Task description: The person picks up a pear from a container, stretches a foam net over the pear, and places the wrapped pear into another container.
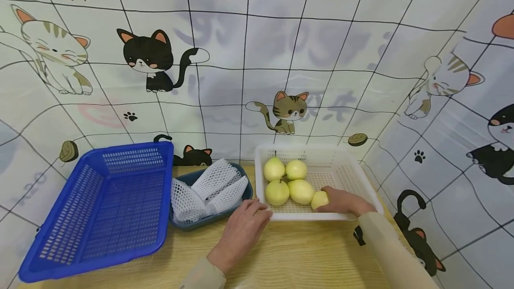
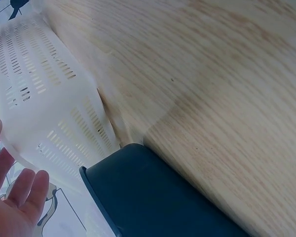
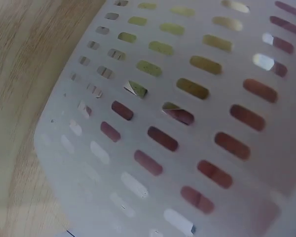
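My right hand (image 1: 341, 201) reaches over the front wall of the white basket (image 1: 321, 216) and grips a yellow-green pear (image 1: 319, 200) inside it. Several other pears (image 1: 277, 192) sit in the basket's left half, some with dark stems showing. In the right wrist view, the slotted basket wall (image 3: 153, 116) hides most of that hand, with yellow-green and skin showing through the slots. My left hand (image 1: 246, 231) rests at the basket's front left corner. Its fingers (image 2: 37, 190) look spread and loosely bent by the rim in the left wrist view.
Left of the white basket, a dark teal tub (image 1: 201, 225) holds several white foam net sleeves (image 1: 217, 179). A large blue basket (image 1: 116, 208) stands farther left. All stand on a wood-grain table (image 1: 289, 253), with a cat-patterned sheet (image 1: 225, 79) behind and at the sides.
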{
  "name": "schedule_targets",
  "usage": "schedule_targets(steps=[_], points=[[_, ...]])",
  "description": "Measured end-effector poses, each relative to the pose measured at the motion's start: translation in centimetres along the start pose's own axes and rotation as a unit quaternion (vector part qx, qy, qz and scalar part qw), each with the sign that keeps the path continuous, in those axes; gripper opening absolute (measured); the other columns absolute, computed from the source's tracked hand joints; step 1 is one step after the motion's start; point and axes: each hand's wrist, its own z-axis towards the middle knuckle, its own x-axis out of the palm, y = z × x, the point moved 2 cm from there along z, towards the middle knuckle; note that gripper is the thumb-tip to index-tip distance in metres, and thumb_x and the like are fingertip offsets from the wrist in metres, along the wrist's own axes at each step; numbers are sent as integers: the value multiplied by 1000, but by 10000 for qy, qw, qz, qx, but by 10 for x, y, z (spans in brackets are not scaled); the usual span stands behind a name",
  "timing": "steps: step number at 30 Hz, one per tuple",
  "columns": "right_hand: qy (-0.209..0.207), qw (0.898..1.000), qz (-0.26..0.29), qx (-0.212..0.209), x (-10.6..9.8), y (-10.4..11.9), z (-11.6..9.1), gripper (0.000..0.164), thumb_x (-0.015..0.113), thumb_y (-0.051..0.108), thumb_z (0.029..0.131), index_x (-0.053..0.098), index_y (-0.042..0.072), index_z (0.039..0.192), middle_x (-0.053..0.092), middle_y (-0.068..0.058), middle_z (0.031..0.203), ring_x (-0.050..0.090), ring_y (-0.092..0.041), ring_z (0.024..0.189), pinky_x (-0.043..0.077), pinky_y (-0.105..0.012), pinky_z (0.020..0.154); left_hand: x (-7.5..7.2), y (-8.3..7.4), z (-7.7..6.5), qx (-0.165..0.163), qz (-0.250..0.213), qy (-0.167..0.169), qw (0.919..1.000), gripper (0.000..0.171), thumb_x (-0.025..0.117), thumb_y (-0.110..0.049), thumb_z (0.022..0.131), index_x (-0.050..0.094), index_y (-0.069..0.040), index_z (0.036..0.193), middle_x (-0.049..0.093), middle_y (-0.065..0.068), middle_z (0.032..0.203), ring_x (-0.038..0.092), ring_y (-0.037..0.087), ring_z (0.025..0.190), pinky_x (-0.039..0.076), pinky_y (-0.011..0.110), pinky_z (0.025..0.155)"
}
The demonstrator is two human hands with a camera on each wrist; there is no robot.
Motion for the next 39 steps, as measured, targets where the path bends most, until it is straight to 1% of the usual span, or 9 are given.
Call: schedule_targets(steps=[4,6,10,14,18,24,29,33,39], points=[[-4,9999,3,116,1,-2,4,61,80,40,86,56,0,124,61,-4,98,56,-20,87,47,-40,77,0,-1,1,10,-8,3,10000,14,81,-15,91,78,-20,103,71,-2,109,64,24,112,53,34,98],[-32,9999,-4,143,3,-3,6,56,81,39,85,56,2,119,58,-3,92,54,-19,82,45,-38,73,0,-1,1,-6,-40,15,10000,13,81,-15,91,78,-20,103,71,-2,109,64,24,112,54,35,98],[-99,9999,-37,98,4,-5,10,53,82,36,84,56,3,116,56,-3,89,52,-19,79,43,-37,69,0,-1,1,-33,-118,38,9999,13,80,-14,92,78,-20,103,71,0,110,64,25,112,54,36,98],[-85,9999,-37,81,4,-6,11,53,81,33,83,55,2,117,56,-4,89,51,-19,78,42,-36,69,0,-1,2,-47,-133,52,9999,14,80,-14,92,78,-21,103,71,0,111,63,25,113,54,35,97],[-114,9999,-56,98,2,-7,11,60,82,32,82,54,-2,121,56,-4,89,51,-20,78,42,-36,69,0,-1,2,-79,-100,85,9999,14,80,-15,92,78,-22,104,71,-2,112,63,24,114,54,35,98],[-238,9996,-56,111,-1,-9,8,76,83,33,79,48,-10,131,58,-6,93,53,-21,80,45,-37,71,0,0,1,-127,-90,162,9997,13,79,-15,93,78,-23,104,70,-3,112,62,24,114,54,33,97],[-582,9983,42,-94,-3,-12,7,77,82,28,75,46,-14,129,58,-9,93,54,-21,79,47,-38,69,1,1,-1,-81,-118,55,9999,14,81,-14,91,78,-22,103,70,-2,110,62,24,112,55,33,94],[-843,9963,78,-168,-5,-11,3,77,82,28,75,46,-12,130,57,-10,94,54,-22,79,48,-38,68,1,1,-1,-76,-160,41,9998,14,81,-14,91,78,-21,103,70,-2,110,62,25,112,56,34,93],[-1367,9903,145,-196,-8,-4,-8,86,81,29,77,40,-14,139,56,-20,107,55,-27,86,49,-42,69,0,1,-1,-89,-166,67,9998,14,80,-15,92,78,-21,104,69,-2,111,62,24,113,54,33,96]])
